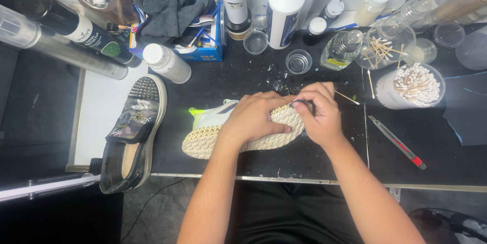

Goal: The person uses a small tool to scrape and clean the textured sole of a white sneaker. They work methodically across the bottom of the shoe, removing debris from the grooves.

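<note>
Left hand point(253, 117) clamps the white knit sneaker with cream lattice sole point(223, 135) sole-up near the black counter's point(324, 158) front edge, right hand point(319, 114) fingers pinching a small dark tool, so I'd press firm and use short strokes.

Single head cam, looking almost straight down from above the person's chest, close range. Both forearms enter from the bottom edge; the two-hand grip sits mid-frame. Table point(314, 158) fills the frame, its far edge beyond the grip. No second view, no overlap.
</note>
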